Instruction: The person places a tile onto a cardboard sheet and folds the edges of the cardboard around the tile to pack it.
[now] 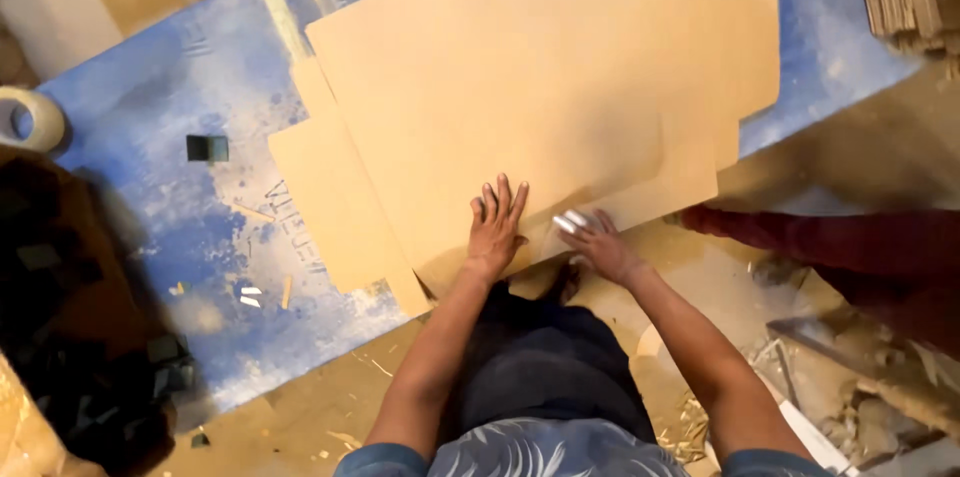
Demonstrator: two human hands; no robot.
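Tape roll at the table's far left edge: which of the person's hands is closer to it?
Left. The left hand lies flat on the cardboard sheet, on the side toward the tape roll. The right hand is farther away, at the sheet's near edge.

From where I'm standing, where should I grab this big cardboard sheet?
Take the cardboard sheet by its near edge, which overhangs the blue table beside your left hand. It lies flat, so probably only that edge lets fingers slip under.

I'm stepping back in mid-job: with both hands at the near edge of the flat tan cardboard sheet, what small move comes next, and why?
Probably run the right hand, which seems to hold a small whitish object, along the near edge of the flat tan cardboard sheet, since the left hand already presses it flat.
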